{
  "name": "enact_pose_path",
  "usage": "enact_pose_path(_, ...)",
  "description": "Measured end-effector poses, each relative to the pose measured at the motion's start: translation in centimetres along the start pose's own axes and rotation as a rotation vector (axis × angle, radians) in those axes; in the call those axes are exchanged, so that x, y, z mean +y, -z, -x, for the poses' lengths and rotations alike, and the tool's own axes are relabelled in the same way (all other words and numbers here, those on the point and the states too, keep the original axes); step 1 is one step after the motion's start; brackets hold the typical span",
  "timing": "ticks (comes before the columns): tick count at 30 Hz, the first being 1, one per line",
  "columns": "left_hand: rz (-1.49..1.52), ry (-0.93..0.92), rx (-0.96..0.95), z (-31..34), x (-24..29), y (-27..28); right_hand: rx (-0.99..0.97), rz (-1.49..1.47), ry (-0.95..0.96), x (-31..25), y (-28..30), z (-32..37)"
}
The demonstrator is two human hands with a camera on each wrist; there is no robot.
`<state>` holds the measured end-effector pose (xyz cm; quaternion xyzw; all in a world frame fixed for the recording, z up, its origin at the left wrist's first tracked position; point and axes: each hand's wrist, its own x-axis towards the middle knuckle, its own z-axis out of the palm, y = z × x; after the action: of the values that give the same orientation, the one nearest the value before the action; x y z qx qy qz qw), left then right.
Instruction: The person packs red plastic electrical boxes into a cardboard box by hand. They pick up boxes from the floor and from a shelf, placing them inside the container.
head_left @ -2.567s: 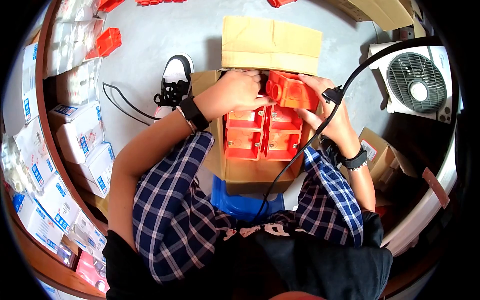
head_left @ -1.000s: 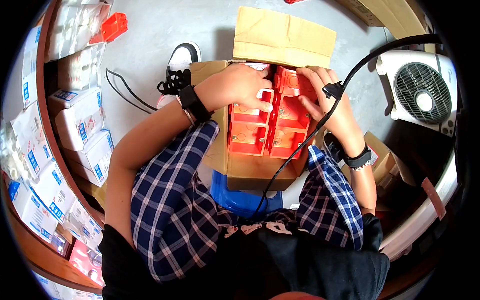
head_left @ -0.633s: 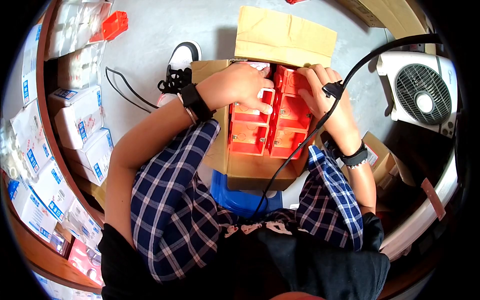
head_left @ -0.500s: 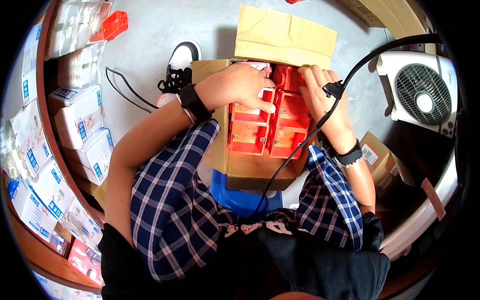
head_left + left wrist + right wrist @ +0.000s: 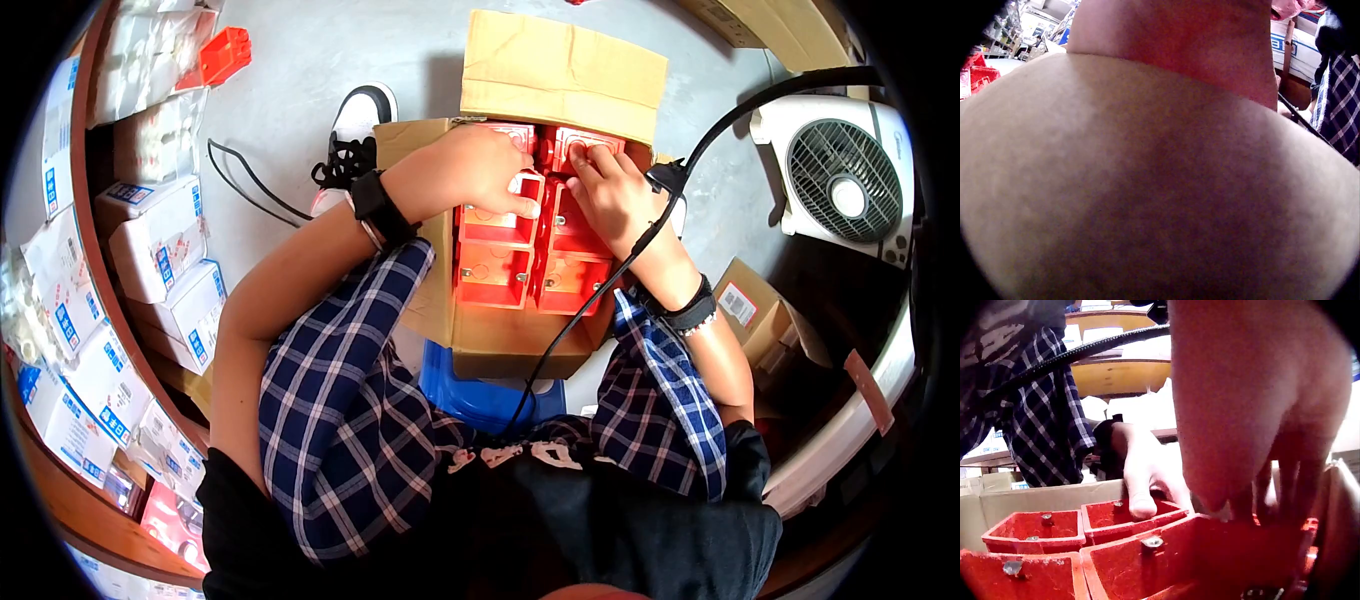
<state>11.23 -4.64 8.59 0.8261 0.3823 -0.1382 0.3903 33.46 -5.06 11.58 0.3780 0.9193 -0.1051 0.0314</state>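
Note:
Red plastic electrical junction boxes [image 5: 493,276] stand in two columns inside an open cardboard box [image 5: 520,345], most with their open sides up. My left hand [image 5: 465,170] lies over the far end of the left column. Its thumb rests at the rim of a junction box there, as the right wrist view [image 5: 1141,503] also shows. My right hand [image 5: 618,200] reaches over the right column, its fingertips touching the farthest junction box [image 5: 567,148], which lies with its closed face up. In the left wrist view, skin fills most of the picture and hides the work.
A black cable [image 5: 590,310] crosses in front of my right hand. The carton's flap [image 5: 565,65] stands out at the far side. A blue stool [image 5: 450,390] is beneath, a white fan [image 5: 840,170] to the right, and shelves of white boxes [image 5: 165,235] to the left.
My right hand has lowered the far-right junction box into the carton, turned it closed face up, and moved its fingers onto its top. My left hand has shifted slightly and stays on the left column.

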Motion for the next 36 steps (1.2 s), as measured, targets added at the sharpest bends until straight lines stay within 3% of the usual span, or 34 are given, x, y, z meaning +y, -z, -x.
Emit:
enact_pose_path(3, 0.032, -0.007, 0.021, 0.3, 0.1, 0.4, 0.036, -0.097, 0.019, 0.2, -0.3, 0.0)
enact_pose_path(9, 0.047, 0.0, 0.032, 0.4, 0.4, 0.7, -0.137, -0.099, -0.136, -0.3, 0.9, 0.5)
enact_pose_path(17, -0.018, -0.046, 0.167, 0.5, -0.2, -0.6, -0.049, -0.258, -0.139, 0.6, 1.5, 0.3)
enact_pose_path(19, -0.03, -0.071, 0.216, 0.6, 0.2, -0.1, 0.081, -0.191, -0.031, 0.8, 2.2, 0.3)
enact_pose_path(21, -0.004, 0.046, 0.021, 0.3, 0.8, 1.0, 0.083, -0.176, -0.011, 0.4, 2.4, 0.6)
enact_pose_path(23, 0.0, 0.046, 0.014, -0.6, 0.4, 0.1, -0.053, -0.135, -0.015, 0.5, 1.6, 1.3)
enact_pose_path(25, 0.003, 0.042, 0.002, -1.6, 0.1, 0.4, -0.069, -0.124, -0.035, 0.5, 1.4, 1.4)
enact_pose_path(27, 0.112, 0.127, -0.231, -2.6, -0.1, 0.8, -0.013, -0.125, 0.026, 0.6, 1.1, 1.6)
enact_pose_path(29, 0.117, 0.157, -0.212, -2.2, 0.1, 0.2, -0.063, -0.153, -0.028, 0.6, 0.7, 2.0)
enact_pose_path(31, 0.207, 0.112, 0.023, -1.8, 0.2, -1.0, 0.015, -0.185, 0.019, 0.7, 0.5, 2.2)
enact_pose_path(33, 0.233, 0.081, 0.016, -1.7, 0.6, -0.5, -0.019, -0.215, -0.027, 0.6, 0.4, 2.7)
enact_pose_path(35, 0.389, 0.235, -0.328, -1.6, 1.5, 2.0, 0.045, -0.212, 0.025, 0.7, 0.5, 2.9)
enact_pose_path(36, 0.476, 0.211, -0.35, -2.2, 0.9, 1.8, 0.015, -0.227, 0.003, 0.8, 0.2, 3.1)
